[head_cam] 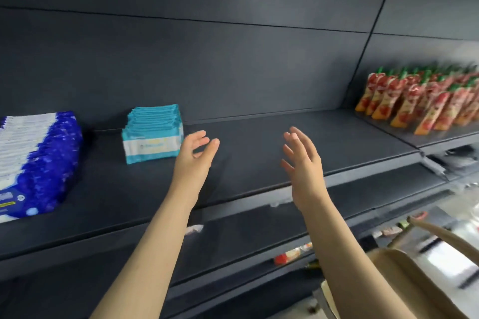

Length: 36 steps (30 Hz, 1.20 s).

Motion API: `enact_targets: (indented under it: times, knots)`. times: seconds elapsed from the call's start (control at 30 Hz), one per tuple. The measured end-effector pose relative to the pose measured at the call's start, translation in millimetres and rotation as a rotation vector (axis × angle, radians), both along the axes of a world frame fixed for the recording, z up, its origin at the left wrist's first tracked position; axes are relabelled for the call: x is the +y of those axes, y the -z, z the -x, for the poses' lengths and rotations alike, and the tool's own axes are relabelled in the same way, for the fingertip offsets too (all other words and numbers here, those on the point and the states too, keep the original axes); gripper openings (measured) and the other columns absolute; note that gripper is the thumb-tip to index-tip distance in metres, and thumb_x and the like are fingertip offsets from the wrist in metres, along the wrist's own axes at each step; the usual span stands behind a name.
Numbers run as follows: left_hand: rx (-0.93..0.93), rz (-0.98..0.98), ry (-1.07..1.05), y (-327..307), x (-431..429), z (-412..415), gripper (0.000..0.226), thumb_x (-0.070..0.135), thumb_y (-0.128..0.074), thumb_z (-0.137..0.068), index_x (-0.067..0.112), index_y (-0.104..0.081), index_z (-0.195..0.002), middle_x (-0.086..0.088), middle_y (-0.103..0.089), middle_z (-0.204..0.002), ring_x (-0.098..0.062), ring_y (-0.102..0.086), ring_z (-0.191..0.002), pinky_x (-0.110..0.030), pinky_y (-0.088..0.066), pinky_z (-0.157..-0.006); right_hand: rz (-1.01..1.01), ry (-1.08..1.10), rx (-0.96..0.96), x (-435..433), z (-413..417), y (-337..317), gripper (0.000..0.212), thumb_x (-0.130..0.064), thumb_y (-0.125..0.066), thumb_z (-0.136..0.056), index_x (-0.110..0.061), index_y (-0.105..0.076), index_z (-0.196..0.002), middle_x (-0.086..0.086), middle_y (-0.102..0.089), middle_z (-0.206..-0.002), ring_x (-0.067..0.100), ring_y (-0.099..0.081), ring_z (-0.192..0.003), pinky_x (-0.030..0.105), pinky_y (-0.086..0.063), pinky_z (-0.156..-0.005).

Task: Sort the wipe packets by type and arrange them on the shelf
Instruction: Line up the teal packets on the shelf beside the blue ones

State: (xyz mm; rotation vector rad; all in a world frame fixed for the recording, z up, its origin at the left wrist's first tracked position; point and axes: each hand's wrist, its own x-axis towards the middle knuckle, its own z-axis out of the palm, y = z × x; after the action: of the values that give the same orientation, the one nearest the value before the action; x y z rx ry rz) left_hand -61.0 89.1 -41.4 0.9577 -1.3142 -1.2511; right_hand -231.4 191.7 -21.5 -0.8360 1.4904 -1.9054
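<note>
Dim overall; edges smeared by motion blur.

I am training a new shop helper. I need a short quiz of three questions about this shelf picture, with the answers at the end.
1. True or false: the right hand holds a packet.
2. What colour are the wipe packets nearest the left hand? A. dark blue B. teal C. red
3. Fill in: the red pouches stand to the ___ of both hands.
Key: 1 false, the hand is empty; 2 B; 3 right.
</note>
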Motion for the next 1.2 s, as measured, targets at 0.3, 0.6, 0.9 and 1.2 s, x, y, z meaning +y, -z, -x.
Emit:
enact_targets:
  times: [0.3,0.6,0.9,1.2]
  knots:
    - [-0.032,-0.111,0.380,19.1,159.5,149.6,0.019,0.038,-0.062,-0.094,0.039,-0.057,-0.113,0.015,-0.061,-0.122,-0.007,-0.063,-0.104,-0.027,-0.055,-0.084,-0.095,0.298,-0.055,205.4,121.4,31.5,0.042,-0.045,-0.050,-0.100,-0.030,-0.049,-0.140,-0.008,-0.052,-0.140,0.014,-0.047,-0.131,0.038,-0.041,-0.107]
    - [-0.217,-0.207,0.696,75.6,257.0,256.8,0.039,0.039,-0.058,-0.096,0.025,-0.053,-0.132,0.008,-0.059,-0.127,-0.009,-0.060,-0.112,-0.028,-0.054,-0.083,-0.254,0.613,-0.199,339.3,190.5,104.7,0.047,-0.055,-0.047,-0.098,-0.034,-0.047,-0.140,-0.010,-0.054,-0.133,0.018,-0.049,-0.128,0.040,-0.042,-0.104]
    - [-0.435,-0.300,0.971,155.7,324.1,336.7,0.042,0.043,-0.056,-0.097,0.024,-0.051,-0.134,0.006,-0.059,-0.126,-0.008,-0.058,-0.109,-0.033,-0.052,-0.092,-0.338,0.903,-0.335,433.4,230.3,187.1,0.050,-0.052,-0.047,-0.099,-0.029,-0.045,-0.144,-0.002,-0.050,-0.145,0.020,-0.046,-0.134,0.049,-0.040,-0.111]
    - [-0.740,-0.408,1.189,232.5,424.9,381.3,0.033,0.042,-0.058,-0.096,0.023,-0.056,-0.123,0.009,-0.060,-0.119,-0.011,-0.060,-0.107,-0.034,-0.051,-0.092,-0.528,1.079,-0.617,553.6,245.9,281.2,0.053,-0.052,-0.047,-0.099,-0.025,-0.044,-0.145,-0.006,-0.048,-0.144,0.017,-0.045,-0.132,0.042,-0.036,-0.112]
